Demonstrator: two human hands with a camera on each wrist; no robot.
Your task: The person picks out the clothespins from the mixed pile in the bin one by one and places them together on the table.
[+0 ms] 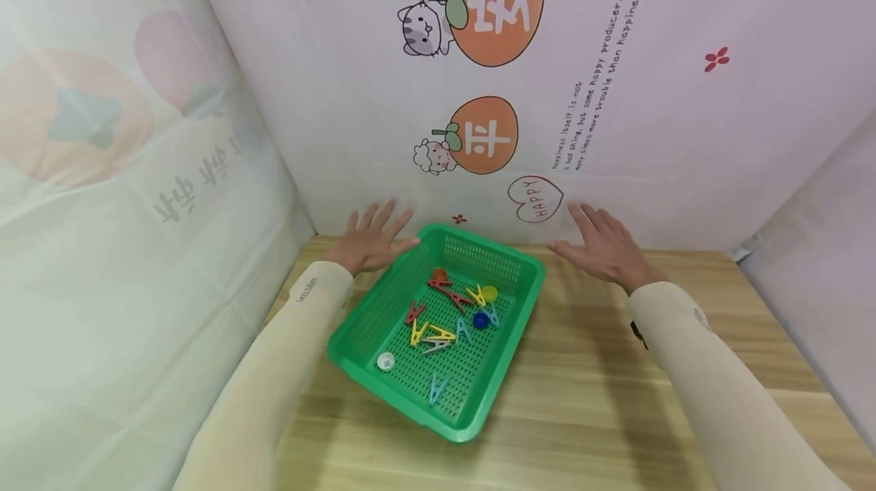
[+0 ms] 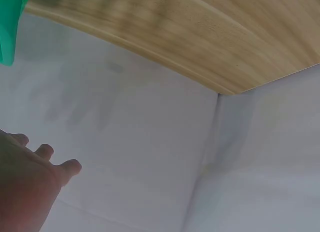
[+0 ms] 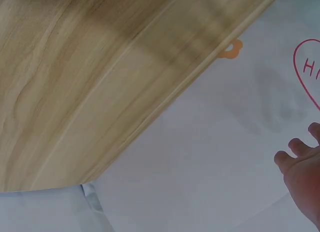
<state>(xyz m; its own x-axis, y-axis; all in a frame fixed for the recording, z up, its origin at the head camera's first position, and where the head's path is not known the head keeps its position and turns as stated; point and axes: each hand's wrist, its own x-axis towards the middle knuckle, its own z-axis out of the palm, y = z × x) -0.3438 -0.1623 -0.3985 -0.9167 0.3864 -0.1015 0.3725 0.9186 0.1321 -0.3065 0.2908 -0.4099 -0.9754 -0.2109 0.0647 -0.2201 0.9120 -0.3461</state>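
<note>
A green plastic basket (image 1: 520,307) sits tilted on the wooden table (image 1: 602,400) in the head view. Inside lie several coloured clothes pegs (image 1: 438,335), a white cap (image 1: 386,361), a blue cap (image 1: 481,320) and an orange cap (image 1: 440,275). My left hand (image 1: 372,239) hovers flat with spread fingers just left of the basket's far corner, holding nothing. On the other side, my right hand (image 1: 602,244) is spread flat above the table, empty. The left wrist view shows my left fingers (image 2: 60,169) and a basket corner (image 2: 10,31); the right wrist view shows my right fingers (image 3: 300,157).
White printed sheets (image 1: 616,96) wall in the table at the back and both sides. A heart drawing (image 1: 536,198) is on the back sheet, close to the right hand. Bare wood (image 1: 588,369) lies right of and in front of the basket.
</note>
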